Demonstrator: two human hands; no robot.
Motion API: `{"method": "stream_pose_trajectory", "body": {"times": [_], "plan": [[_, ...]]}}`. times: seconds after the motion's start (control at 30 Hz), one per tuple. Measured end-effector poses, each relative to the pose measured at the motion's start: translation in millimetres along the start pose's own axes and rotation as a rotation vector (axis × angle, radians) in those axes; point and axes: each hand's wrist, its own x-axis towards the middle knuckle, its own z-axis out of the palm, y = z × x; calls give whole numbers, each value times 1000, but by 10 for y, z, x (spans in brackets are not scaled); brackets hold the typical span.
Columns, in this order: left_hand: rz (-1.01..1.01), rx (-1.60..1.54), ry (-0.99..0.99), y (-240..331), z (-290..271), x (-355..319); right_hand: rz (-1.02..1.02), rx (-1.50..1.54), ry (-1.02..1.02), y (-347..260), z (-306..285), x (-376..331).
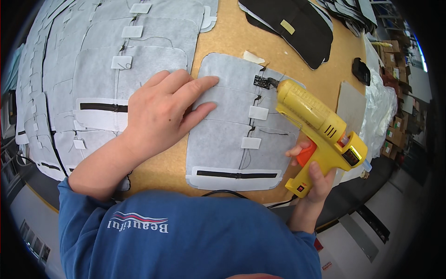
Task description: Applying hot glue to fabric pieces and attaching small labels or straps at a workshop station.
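Stacked pads: a fanned pile of grey felt pads (93, 69) covers the bench's left side, each with small white patches and a black strip; the far ones blur into the rim.
Left hand: the left hand (160, 109) lies flat and released, gripping nothing, fingers spread across the left edge of the single grey pad (232, 135) to pin it down.
Grey pad: it lies alone near the bench's (227, 42) front edge, middle, with thin wires running down its right half under white patches and a black strip along its near edge.
Step in hand: gluing, by the look of it; the nozzle meets a small black part (261, 82) at the pad's far right.
Right hand: the right hand (312, 174) is clenched on the grip of the yellow glue gun (320, 130), one finger at the orange trigger.
Next move: likely calls for a steady squeeze and the pad held still.
Hard to make out: whether glue is flowing; the nozzle tip hides the joint, and the cord runs under the blue sleeve.
Far right: dark fabric pieces (297, 23) lie at the far edge.
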Motion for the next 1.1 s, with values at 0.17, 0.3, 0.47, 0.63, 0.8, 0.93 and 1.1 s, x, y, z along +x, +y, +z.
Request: {"method": "stream_pose_trajectory", "body": {"times": [0.17, 0.3, 0.47, 0.63, 0.8, 0.93, 1.1], "plan": [[-1, -8, 10, -17, 5, -26, -16, 48, -30, 33, -21, -26], [0, -14, 7, -10, 12, -7, -13, 12, 16, 17, -11, -38], [5, -15, 6, -11, 8, -4, -6, 51, -23, 40, -81, -62], [-1, -36, 17, -9, 6, 1, 15, 102, -76, -10, -22, -13], [-10, -33, 3, -4, -1, 0, 43, 90, -55, -48, 95, 29], [-5, -22, -3, -15, -3, -5, 78, 87, -83, -26, 36, -6], [8, -24, 10, -25, 10, -10, 8, 46, -24, -26, 110, -31]]}}
